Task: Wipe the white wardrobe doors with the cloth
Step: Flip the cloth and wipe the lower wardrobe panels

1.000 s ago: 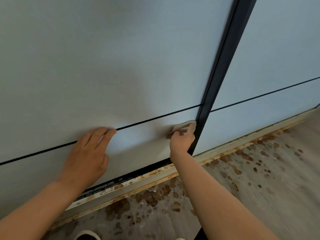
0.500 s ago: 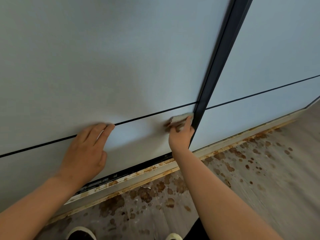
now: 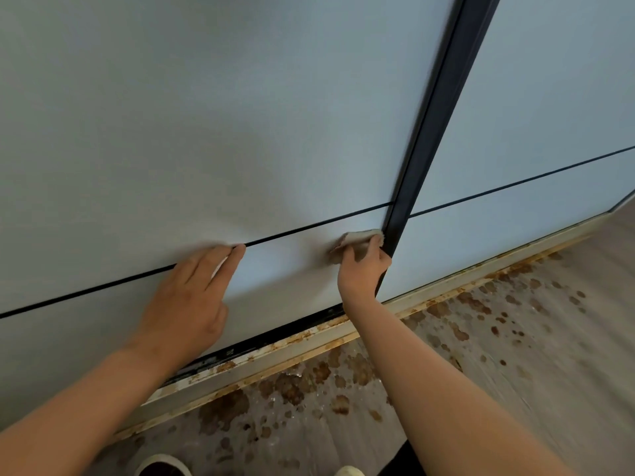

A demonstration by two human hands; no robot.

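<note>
Two white wardrobe doors fill the view: a left door (image 3: pixel 213 118) and a right door (image 3: pixel 549 108), split by a dark vertical frame strip (image 3: pixel 433 125). A thin dark groove crosses each door low down. My right hand (image 3: pixel 362 269) presses a small beige cloth (image 3: pixel 360 237) against the left door's lower panel, right beside the dark strip. My left hand (image 3: pixel 192 297) lies flat on the same door, fingers together, fingertips at the groove, holding nothing.
Below the doors runs a rusty bottom rail (image 3: pixel 309 341). The pale wood floor (image 3: pixel 515 338) in front carries many brown stains. The toes of my white shoes (image 3: pixel 161 467) show at the bottom edge.
My right hand with the cloth has shifted slightly upward along the dark strip. The left hand stays flat on the door; the view has drifted a little.
</note>
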